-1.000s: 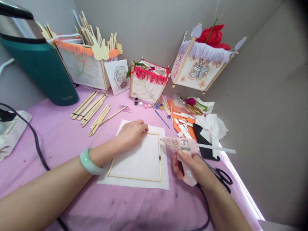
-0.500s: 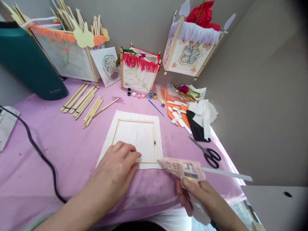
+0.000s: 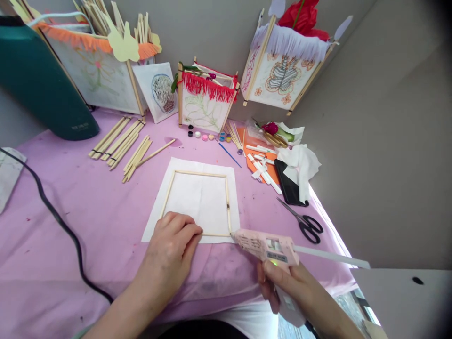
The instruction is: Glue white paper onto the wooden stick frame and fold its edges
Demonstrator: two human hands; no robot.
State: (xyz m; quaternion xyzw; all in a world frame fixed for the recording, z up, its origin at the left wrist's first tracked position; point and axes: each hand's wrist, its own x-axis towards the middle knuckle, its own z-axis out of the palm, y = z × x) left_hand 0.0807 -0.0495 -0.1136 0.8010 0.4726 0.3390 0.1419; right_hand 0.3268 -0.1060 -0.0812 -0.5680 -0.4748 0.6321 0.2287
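A square frame of thin wooden sticks lies flat on a sheet of white paper. My left hand is at the frame's near left corner, fingers closed and pressed on the near wooden stick; the hand hides that corner. In my right hand is a pale pink glue gun, my fingers wrapped round its handle. Its nozzle meets the frame's near right corner, and a long white glue stick sticks out of its back. A small green light glows on its body.
Black-handled scissors lie to the right, below a black phone-like object and white markers. Bundled wooden sticks lie at the left. Decorated paper lanterns and a dark green bottle stand behind. A black cable crosses the left side.
The view has shifted slightly. My left hand has slid a little leftward along the near stick. The glue gun's nozzle stays at the near right corner, and its green light now shows.
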